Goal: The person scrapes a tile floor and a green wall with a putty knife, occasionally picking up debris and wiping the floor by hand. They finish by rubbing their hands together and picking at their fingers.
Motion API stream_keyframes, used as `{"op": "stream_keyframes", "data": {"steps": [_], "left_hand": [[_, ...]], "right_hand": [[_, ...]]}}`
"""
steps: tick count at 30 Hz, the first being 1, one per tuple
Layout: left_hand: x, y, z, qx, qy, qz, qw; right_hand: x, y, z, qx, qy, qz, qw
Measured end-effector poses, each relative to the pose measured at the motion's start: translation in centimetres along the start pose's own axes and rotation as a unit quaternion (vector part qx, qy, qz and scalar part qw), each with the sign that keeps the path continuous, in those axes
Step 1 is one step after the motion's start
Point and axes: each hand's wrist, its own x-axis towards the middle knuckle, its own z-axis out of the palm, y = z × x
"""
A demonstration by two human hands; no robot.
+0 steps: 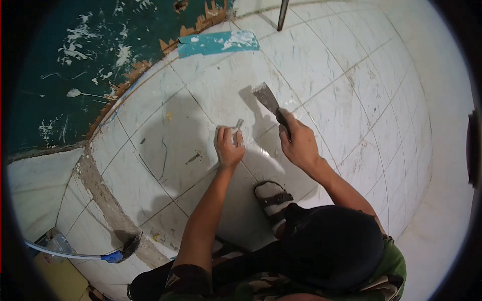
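Observation:
My right hand [301,143] grips the handle of a putty knife [266,98], its flat metal blade pointing up and away from me, above the tiled floor. White residue shows at the blade's tip. My left hand [230,146] is low at the tiles, to the left of the knife. Its thumb and fingers are closed on a small pale grey piece [239,123], whose end sticks out past the fingertips. What exactly this piece is, I cannot make out. White marbled floor tiles [321,65] with dirt smears lie under both hands.
A dark green panel [55,90] with white splatters and a splintered edge lies at upper left, near a teal strip [218,43]. A thin pole [282,15] stands at the top. My sandalled foot [272,195] is below the hands. A blue-ended brush [113,257] lies by a cement channel [103,188].

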Motion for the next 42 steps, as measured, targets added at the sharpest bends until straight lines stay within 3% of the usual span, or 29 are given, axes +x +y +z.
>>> {"op": "stream_keyframes", "data": {"steps": [1,2,3,6,7,10,15,17,19,24,26,27,29,32,35,37,41,42], "left_hand": [[0.0,-0.1,0.0,0.006,-0.001,-0.003,1.0],[-0.1,0.0,0.0,0.015,-0.009,-0.015,1.0],[-0.4,-0.3,0.1,0.014,-0.012,-0.014,1.0],[0.1,0.3,-0.3,0.007,-0.009,-0.02,1.0],[0.2,0.3,-0.4,0.01,-0.011,-0.02,1.0],[0.3,0.4,-0.4,0.023,-0.016,-0.027,0.999],[0.1,0.0,-0.1,0.044,0.013,0.017,0.999],[0.0,0.1,0.0,0.051,0.0,-0.002,0.999],[-0.1,-0.3,0.1,0.056,0.004,-0.003,0.998],[0.2,0.4,-0.3,0.075,-0.029,-0.012,0.997],[0.2,0.4,-0.2,0.076,-0.03,-0.011,0.997],[0.2,0.4,-0.2,0.076,-0.032,-0.009,0.997],[0.3,0.4,-0.3,0.076,-0.039,-0.009,0.996],[0.1,0.4,0.1,0.076,-0.037,-0.007,0.996],[0.1,0.3,0.1,0.083,-0.038,-0.005,0.996],[0.1,0.2,0.0,0.085,-0.044,-0.01,0.995],[-0.1,0.0,0.2,0.069,-0.035,0.003,0.997],[-0.1,-0.3,0.4,0.068,-0.018,0.015,0.997]], "right_hand": [[1.3,-0.6,-0.9,0.034,0.029,-0.007,0.999],[2.7,-1.5,-2.1,0.042,-0.005,0.039,0.998],[4.3,-2.0,-2.9,0.045,-0.002,0.02,0.999],[11.3,-4.4,-4.5,0.062,0.089,-0.187,0.976],[14.1,-6.1,-5.2,0.07,0.104,-0.208,0.97],[22.0,-13.5,-7.1,0.056,0.228,-0.365,0.901],[32.5,-20.2,-5.6,-0.064,0.364,-0.43,0.824],[33.8,-19.5,-2.6,-0.065,0.331,-0.427,0.839],[32.1,-18.0,0.9,-0.056,0.216,-0.351,0.91],[26.9,-14.1,6.2,0.015,0.154,-0.315,0.936],[25.8,-14.0,4.9,0.179,0.104,-0.313,0.927],[26.2,-14.7,3.4,0.182,0.105,-0.311,0.927],[28.3,-16.7,-1.1,0.381,-0.089,-0.28,0.877],[32.1,-18.5,-4.7,0.448,-0.101,-0.258,0.85],[36.6,-16.7,-3.7,0.389,-0.049,-0.289,0.873],[37.3,-15.1,-2.5,0.359,0.004,-0.219,0.907],[36.4,-10.5,0.8,0.337,0.056,-0.175,0.923],[35.6,-9.1,1.2,0.29,0.113,-0.2,0.929]]}}
